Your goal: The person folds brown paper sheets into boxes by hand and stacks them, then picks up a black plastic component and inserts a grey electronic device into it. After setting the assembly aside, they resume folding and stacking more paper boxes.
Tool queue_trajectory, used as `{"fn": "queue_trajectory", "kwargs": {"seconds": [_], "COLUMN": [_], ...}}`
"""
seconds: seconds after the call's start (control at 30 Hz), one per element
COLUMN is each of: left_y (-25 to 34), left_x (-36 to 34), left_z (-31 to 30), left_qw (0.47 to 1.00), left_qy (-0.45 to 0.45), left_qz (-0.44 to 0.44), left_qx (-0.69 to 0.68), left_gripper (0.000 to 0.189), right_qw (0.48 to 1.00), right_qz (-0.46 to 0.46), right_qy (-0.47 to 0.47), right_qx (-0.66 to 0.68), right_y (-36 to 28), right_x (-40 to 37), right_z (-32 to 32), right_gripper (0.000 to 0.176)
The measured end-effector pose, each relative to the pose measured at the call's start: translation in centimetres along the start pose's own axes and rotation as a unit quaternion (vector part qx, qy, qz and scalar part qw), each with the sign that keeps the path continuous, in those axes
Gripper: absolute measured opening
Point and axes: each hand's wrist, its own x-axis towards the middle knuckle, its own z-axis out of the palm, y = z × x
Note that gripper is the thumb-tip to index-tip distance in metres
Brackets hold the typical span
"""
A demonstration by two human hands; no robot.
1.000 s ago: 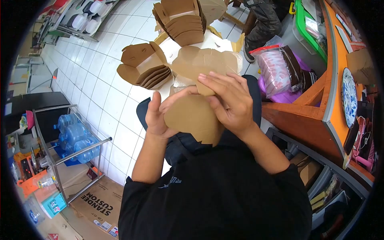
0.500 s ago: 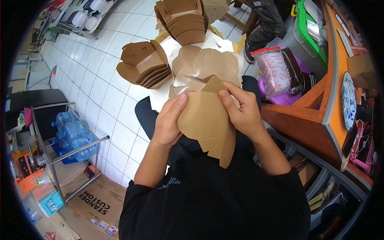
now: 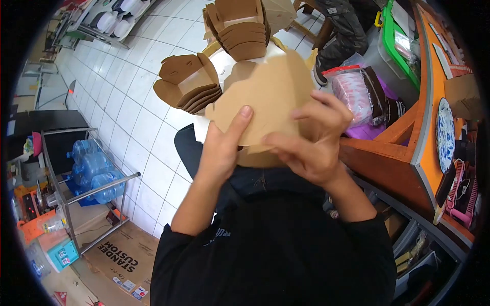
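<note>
A brown kraft-paper food box blank [image 3: 268, 94], partly folded, is held over my lap. My left hand [image 3: 222, 145] is closed on its left side, thumb pressed flat on the face and the other fingers hidden underneath. At the lower right edge, my right hand [image 3: 321, 140] has its thumb and fingers apart, slightly blurred, with the fingertips right at the card. Just beyond stands a tall stack of nested folded boxes [image 3: 245, 41]. A shorter stack of the same boxes [image 3: 186, 84] leans to the left of it.
An orange-topped table [image 3: 429, 127] borders the right side, with a green-lidded bin [image 3: 398, 51] and plastic-wrapped packs [image 3: 352, 92] beside it. Blue water bottles [image 3: 94, 171] sit in a metal rack on the left. A person's leg [image 3: 344, 33] is at the far side.
The blank has moved up and away from my body and turned so its broad face shows. My right hand has loosened its pinch and spread its fingers; my left thumb has shifted onto the face.
</note>
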Motion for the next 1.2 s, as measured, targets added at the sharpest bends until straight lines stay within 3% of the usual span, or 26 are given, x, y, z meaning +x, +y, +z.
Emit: {"fn": "queue_trajectory", "kwargs": {"seconds": [0.07,0.13,0.17,0.2,0.27,0.3,0.37,0.47,0.5,0.6,0.8,0.9,1.0,1.07,1.2], "left_y": [-0.4,-1.1,-1.2,-1.2,-1.3,-1.3,-1.0,-1.2,-1.6,-2.6,-2.6,-2.6,-2.2,-2.7,-3.1], "left_x": [-0.6,-1.1,-0.8,-0.9,-1.2,-1.4,-1.4,-1.1,-1.0,-0.5,-1.0,-0.4,0.1,0.2,0.4], "left_z": [1.1,1.5,1.8,1.9,2.2,2.4,3.0,2.8,2.6,2.1,1.7,1.5,0.9,0.7,1.2], "left_qw": [0.976,0.886,0.855,0.858,0.865,0.885,0.92,0.918,0.917,0.922,0.96,0.964,0.944,0.939,0.96], "left_qy": [0.064,0.096,0.107,0.095,0.062,0.048,0.021,0.028,0.037,0.055,0.058,0.053,0.029,0.022,0.034], "left_qz": [0.163,0.334,0.393,0.38,0.354,0.32,0.254,0.282,0.29,0.292,0.2,0.161,0.142,0.167,0.159], "left_qx": [0.13,0.307,0.321,0.331,0.35,0.335,0.298,0.278,0.272,0.249,0.187,0.205,0.295,0.3,0.226], "left_gripper": [0.035,0.023,0.015,0.015,0.015,0.015,0.017,0.02,0.021,0.025,0.032,0.031,0.029,0.029,0.029], "right_qw": [0.987,0.939,0.897,0.846,0.788,0.732,0.729,0.807,0.88,0.856,0.883,0.801,0.795,0.836,0.863], "right_qz": [0.134,0.257,0.324,0.389,0.435,0.466,0.435,0.399,0.337,0.336,0.301,0.387,0.428,0.406,0.389], "right_qy": [0.054,0.095,0.123,0.151,0.155,0.168,0.173,0.15,0.127,0.152,0.097,0.118,0.1,0.085,0.092], "right_qx": [0.068,0.21,0.273,0.331,0.408,0.468,0.499,0.409,0.31,0.362,0.346,0.44,0.418,0.359,0.309], "right_y": [-0.1,-1.5,-2.6,-3.2,-3.1,-3.0,-2.6,-1.8,-0.6,-0.2,0.9,0.4,1.0,1.2,1.1], "right_x": [-1.8,-3.1,-3.6,-4.0,-3.9,-3.6,-3.3,-3.7,-4.6,-4.6,-4.5,-4.3,-5.5,-5.8,-5.2], "right_z": [1.7,3.5,4.6,5.2,5.4,5.2,5.0,5.5,6.0,6.4,6.4,6.3,6.5,6.6,6.6], "right_gripper": [0.028,0.019,0.018,0.017,0.021,0.022,0.023,0.022,0.02,0.02,0.022,0.023,0.022,0.02,0.019]}}
